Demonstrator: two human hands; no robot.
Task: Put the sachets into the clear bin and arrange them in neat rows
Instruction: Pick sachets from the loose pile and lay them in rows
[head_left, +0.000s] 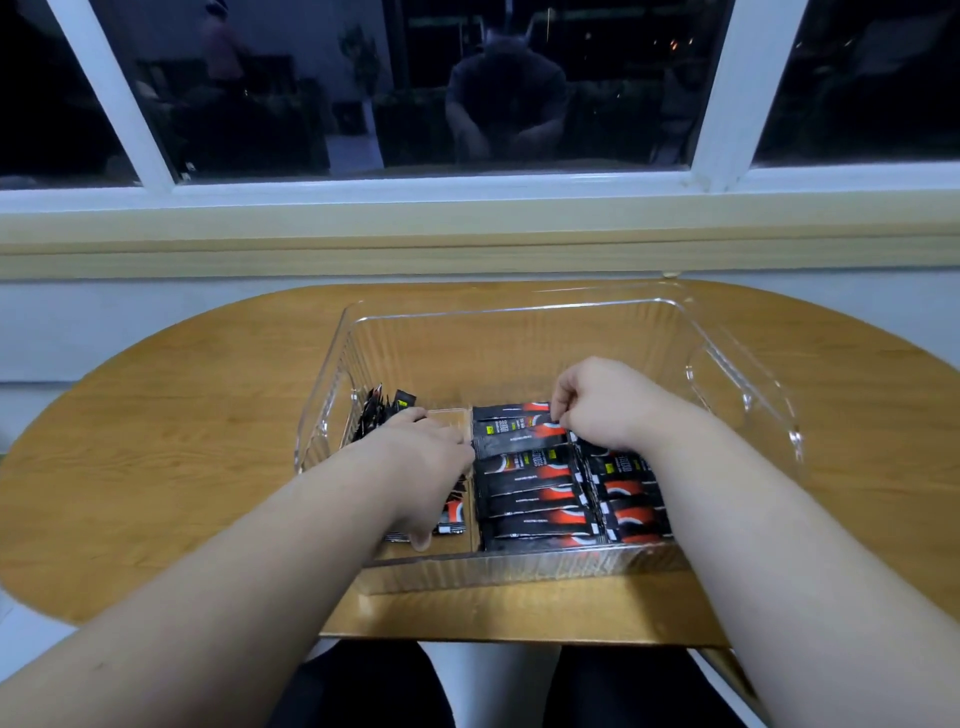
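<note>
Left hand (426, 460): fingers tucked under its back, grip unreadable; it covers part of the left-side sachets (451, 514). Right hand (597, 410) hides the ends of the sachets it pinches. Sachet print is too small to read. Forearms are cut by the bottom edge. Desk (156, 441) sides run off frame.

Layout of the bin (519, 307) on the worktop (182, 415)
Inside, rowed sachets (535, 499) fill the near right part; loose sachets (376, 415) lie along the left wall.
</note>
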